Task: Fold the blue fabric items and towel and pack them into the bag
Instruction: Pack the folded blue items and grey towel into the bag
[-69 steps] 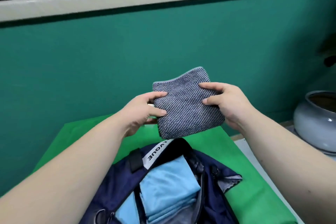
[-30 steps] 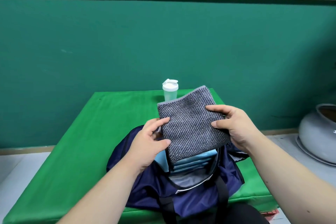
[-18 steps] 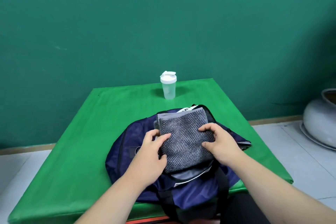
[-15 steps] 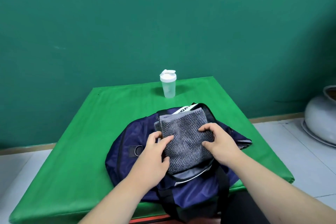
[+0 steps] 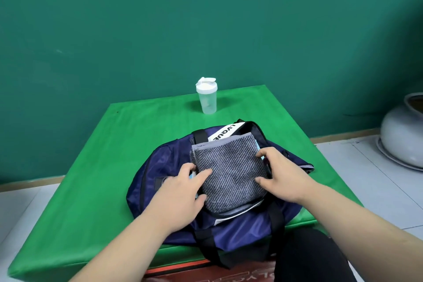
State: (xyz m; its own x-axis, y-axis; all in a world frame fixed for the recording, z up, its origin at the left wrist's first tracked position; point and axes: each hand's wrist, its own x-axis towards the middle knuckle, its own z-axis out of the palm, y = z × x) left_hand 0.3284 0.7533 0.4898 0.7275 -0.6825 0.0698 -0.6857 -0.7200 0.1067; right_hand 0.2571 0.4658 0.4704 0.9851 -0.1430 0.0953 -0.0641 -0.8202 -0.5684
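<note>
1. Two bare forearms reach forward and down. The left hand [image 5: 180, 192] and right hand [image 5: 282, 175] flank a folded towel [image 5: 229, 171].
2. Each grip curls around a side edge of the towel, fingers and thumb pinching it.
3. The towel is grey ribbed terry, folded into a thick square. It sits in the open mouth of a soft navy bag [image 5: 155, 167] on the green-covered counter [image 5: 96, 155].
4. Smooth light blue fabric [image 5: 258, 145] peeks out beneath the towel.
5. A clear shaker bottle [image 5: 207, 101] with a white lid stands upright behind the bag.
</note>
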